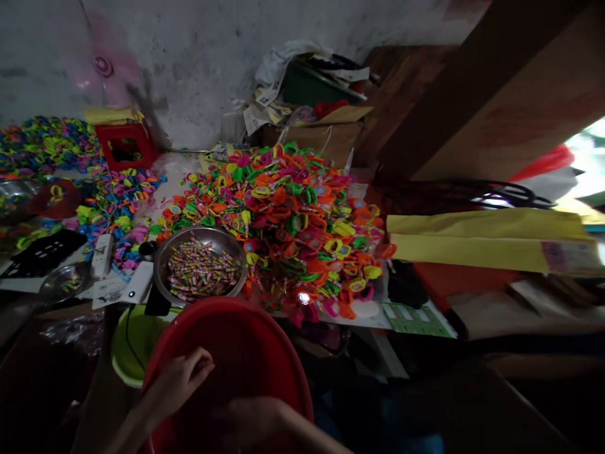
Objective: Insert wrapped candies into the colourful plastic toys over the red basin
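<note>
A large red plastic basin (pixel 246 343) sits low in front of me, and both my hands are over it. My left hand (pixel 177 378) rests at the basin's left rim with fingers bent together in a pinch; what is in them is too dark to name. My right hand (pixel 250 419) lies inside the basin near its front, dim and blurred, fingers curled downward. Just beyond the basin stands a metal bowl (pixel 163 265) filled with small wrapped candies (pixel 201 268). Behind it rises a big heap of bright plastic toy pieces (pixel 293 214).
A second heap of coloured pieces (pixel 108 195) and a red stool (pixel 125 144) lie at the left. A green bowl (pixel 127 343), a small metal dish (pixel 63 280) and a black tray (pixel 40 252) are near. Yellow sheets (pixel 486 243), cardboard boxes (pixel 321 135) and a wooden beam (pixel 496 82) stand right.
</note>
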